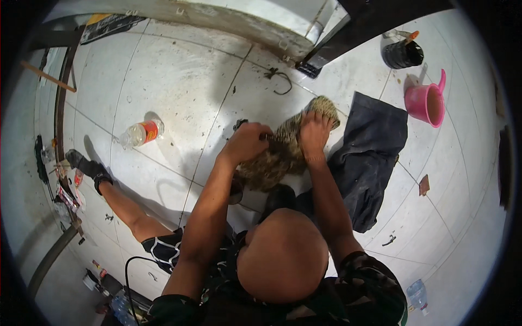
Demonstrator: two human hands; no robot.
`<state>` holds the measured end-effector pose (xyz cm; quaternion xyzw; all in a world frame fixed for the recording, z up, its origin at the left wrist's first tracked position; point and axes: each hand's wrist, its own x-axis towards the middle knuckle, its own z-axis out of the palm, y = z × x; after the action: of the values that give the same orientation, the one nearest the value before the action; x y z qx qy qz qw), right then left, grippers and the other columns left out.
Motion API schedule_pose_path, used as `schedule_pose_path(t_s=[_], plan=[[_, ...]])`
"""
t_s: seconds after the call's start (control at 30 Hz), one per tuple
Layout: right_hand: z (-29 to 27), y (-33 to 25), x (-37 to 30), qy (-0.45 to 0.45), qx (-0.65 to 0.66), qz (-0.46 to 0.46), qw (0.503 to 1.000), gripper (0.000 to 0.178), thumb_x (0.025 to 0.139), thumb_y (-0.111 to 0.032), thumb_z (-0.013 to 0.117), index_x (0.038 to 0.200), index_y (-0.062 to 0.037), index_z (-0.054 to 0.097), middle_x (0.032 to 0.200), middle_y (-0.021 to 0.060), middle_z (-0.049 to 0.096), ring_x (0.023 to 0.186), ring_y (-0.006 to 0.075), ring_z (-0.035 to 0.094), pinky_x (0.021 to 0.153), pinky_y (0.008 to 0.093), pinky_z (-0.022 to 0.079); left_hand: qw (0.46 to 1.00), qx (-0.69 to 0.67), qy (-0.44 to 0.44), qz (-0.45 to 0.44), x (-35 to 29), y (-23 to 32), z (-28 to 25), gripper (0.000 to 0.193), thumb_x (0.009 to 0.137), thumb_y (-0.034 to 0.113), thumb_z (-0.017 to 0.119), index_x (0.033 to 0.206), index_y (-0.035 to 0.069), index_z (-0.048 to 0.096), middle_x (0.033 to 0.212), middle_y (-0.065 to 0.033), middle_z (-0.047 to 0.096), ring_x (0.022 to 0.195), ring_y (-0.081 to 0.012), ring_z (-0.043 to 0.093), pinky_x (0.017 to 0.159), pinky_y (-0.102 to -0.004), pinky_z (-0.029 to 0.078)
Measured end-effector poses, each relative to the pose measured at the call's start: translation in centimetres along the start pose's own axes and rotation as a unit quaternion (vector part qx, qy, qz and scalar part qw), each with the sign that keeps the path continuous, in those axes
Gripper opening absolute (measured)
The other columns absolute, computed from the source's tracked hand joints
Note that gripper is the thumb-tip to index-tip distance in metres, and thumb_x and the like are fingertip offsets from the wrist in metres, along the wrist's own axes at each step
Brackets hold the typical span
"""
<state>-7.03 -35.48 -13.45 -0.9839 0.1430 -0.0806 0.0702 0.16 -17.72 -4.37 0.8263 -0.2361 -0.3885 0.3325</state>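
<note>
A shaggy brown fibrous piece (270, 168) with a beige, dark-speckled textured end (324, 105) lies across the floor in front of me. My right hand (315, 135) grips its speckled end from above, fingers bent over it. Along its left side, my left hand (247, 144) is closed with curled fingers. A small dark part pokes out beyond those knuckles; whatever sits inside that hand is hidden. Dark trousers (370, 146) lie crumpled to the right of my right forearm.
A clear bottle with an orange label (148, 130) lies left on the tiled floor (179, 60). At right are a pink dipper (424, 105) and a black pot (401, 56). A black cord loop (283, 81) lies ahead. My outstretched leg (128, 209) reaches left toward clutter.
</note>
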Motion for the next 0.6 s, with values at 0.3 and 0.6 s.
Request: schedule_pose_path(t_s=[0.3, 0.6], plan=[[3.8, -9.4, 5.6, 0.039, 0.084, -0.104, 0.99, 0.014, 0.069, -0.013, 0.053, 0.076, -0.0057, 0.062, 0.083, 0.0142, 0.058, 0.089, 0.029, 0.052, 0.086, 0.0454, 0.037, 0.988, -0.09, 0.088, -0.091, -3.9, -4.7, -1.4, 0.027, 0.071, 0.006, 0.059, 0.098, -0.001, 0.063, 0.091, -0.0137, 0.065, 0.085, -0.0188, 0.061, 0.076, -0.0301, 0.047], [1.5, -15.0, 4.0, 0.039, 0.369, -0.091, 0.924, 0.021, 0.077, -0.009, 0.051, 0.096, -0.0065, 0.06, 0.099, 0.0167, 0.061, 0.086, 0.0335, 0.059, 0.079, 0.043, 0.046, 0.983, -0.133, 0.031, -0.126, -6.9, -6.5, -2.7, 0.026, 0.072, 0.01, 0.064, 0.095, -0.003, 0.063, 0.081, -0.0102, 0.065, 0.074, -0.0156, 0.059, 0.07, -0.0273, 0.047]])
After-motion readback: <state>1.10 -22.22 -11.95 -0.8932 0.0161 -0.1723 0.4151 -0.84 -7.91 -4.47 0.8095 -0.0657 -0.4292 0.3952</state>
